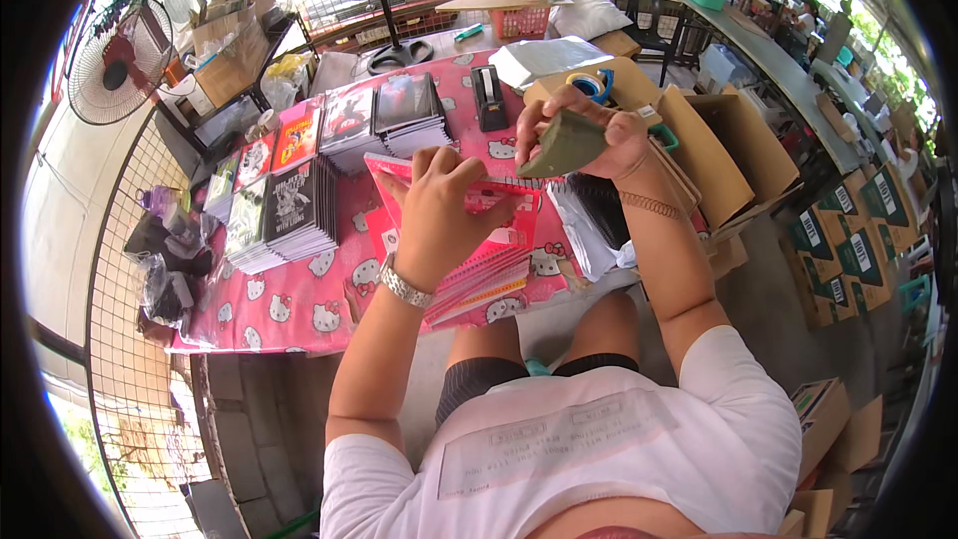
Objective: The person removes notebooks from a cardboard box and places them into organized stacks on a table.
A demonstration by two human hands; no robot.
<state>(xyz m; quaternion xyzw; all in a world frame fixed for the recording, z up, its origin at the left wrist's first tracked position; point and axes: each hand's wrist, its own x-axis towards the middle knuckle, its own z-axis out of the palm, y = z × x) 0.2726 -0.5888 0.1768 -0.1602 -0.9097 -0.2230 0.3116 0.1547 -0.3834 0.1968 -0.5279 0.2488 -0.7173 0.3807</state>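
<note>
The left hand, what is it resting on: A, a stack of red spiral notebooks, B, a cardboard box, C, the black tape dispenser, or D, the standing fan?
A: the left hand lies flat, fingers spread, on the stack of red spiral notebooks on the pink tablecloth, while the black tape dispenser stands farther back and the right hand holds an olive-green folded piece.

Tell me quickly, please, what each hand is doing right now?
Left hand: fingers spread, pressing on the pink notebook.
Right hand: closed, gripping a grey-green wedge-shaped piece.
</note>
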